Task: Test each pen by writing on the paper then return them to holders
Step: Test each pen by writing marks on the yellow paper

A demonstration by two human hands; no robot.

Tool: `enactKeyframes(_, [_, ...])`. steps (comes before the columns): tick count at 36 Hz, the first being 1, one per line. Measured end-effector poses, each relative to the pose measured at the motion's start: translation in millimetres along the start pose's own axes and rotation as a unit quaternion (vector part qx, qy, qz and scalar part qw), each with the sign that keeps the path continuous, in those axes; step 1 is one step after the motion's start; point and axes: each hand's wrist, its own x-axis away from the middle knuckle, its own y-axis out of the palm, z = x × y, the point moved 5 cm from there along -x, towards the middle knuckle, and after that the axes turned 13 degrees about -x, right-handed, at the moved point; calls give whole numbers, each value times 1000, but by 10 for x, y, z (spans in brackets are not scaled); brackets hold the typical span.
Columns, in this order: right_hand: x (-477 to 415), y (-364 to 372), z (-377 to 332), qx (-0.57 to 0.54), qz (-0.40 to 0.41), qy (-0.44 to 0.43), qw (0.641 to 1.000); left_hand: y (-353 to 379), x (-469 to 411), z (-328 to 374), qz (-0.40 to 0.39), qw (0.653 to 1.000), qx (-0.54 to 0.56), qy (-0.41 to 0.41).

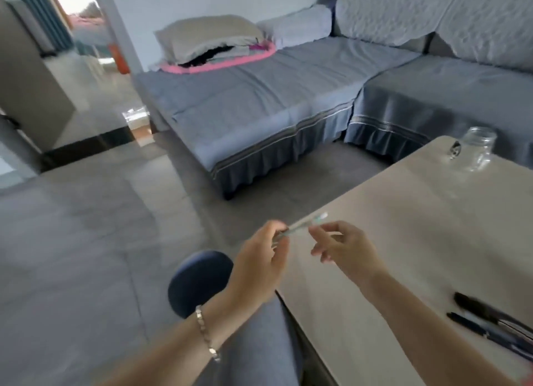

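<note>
Clear pen (302,225) is up in the air at centre frame. It is tilted, upper end aimed at the upper right, just over the table (403,241) edge. My left grip (259,261) is curled round its lower end, holding it. My right grip (343,250) has thumb and forefinger at the shaft, but with the blur I cannot tell whether they clamp it. At the lower right edge of the frame, black pens (496,325) lie side by side on the table. A glass jar (476,152) stands at the table's far corner, upper right. There is a bracelet (206,332) on my left wrist. A dark round stool (199,282) sits below my left grip, and a grey-blue sofa (259,97) runs across the top.
</note>
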Motion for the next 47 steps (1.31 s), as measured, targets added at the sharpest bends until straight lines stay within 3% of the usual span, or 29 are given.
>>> enactKeyframes(3, [-155, 253, 127, 50, -50, 2, 998, -108, -14, -637, 23, 987, 4, -159])
enactKeyframes(7, [-272, 453, 366, 148, -102, 15, 984, -178, 39, -1509, 6, 955, -102, -279])
enactKeyframes(13, [-298, 488, 650, 187, -117, 45, 974, -130, 123, -2217, -78, 911, -220, -339])
enactKeyframes(17, [-276, 379, 770, 198, -113, 62, 972, -43, 74, -2251, -96, 912, -209, -339])
enactKeyframes(25, [-97, -100, 849, 222, -74, 92, 968, 190, -245, -1365, -50, 974, -101, -196])
enactKeyframes(31, [313, -713, 857, 259, -23, 116, 959, 488, -228, -252, -71, 994, -88, 10])
enactKeyframes(39, [1123, -1694, 881, 329, 68, 136, 932, 1234, 348, 1166, -195, 952, -80, 223])
enactKeyframes(47, [2037, -2534, 952, 298, 160, 155, 928, 1941, 987, 1924, -302, 888, -101, 333])
